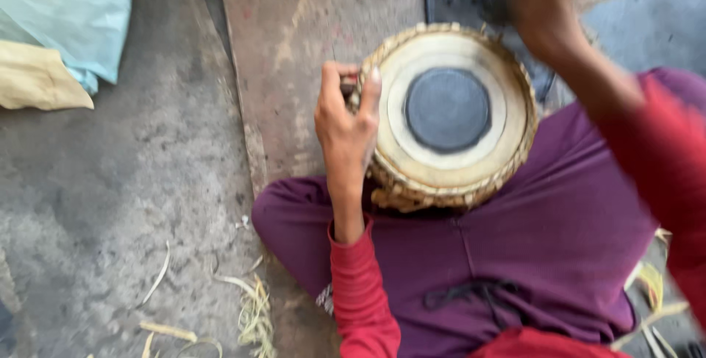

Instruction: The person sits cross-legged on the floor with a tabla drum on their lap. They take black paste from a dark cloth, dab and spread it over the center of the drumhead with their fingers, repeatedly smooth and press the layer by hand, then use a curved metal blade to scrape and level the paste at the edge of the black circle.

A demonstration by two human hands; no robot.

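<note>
Head view: left hand (347,119) grips drum (448,115) rim.

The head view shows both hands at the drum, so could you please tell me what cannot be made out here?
- Right hand: motion-blurred and cut by the top edge; its grip and any contents are unreadable.
- Left hand: closed at the braided rim of the small hand drum; its fingers hide whatever it pinches.
- Drum body: hidden beneath the drumhead and the lap.
- Pale cloth: cut by the left and top edges.

Grey concrete floor (125,181) — scattered straw scraps (254,314).
</note>
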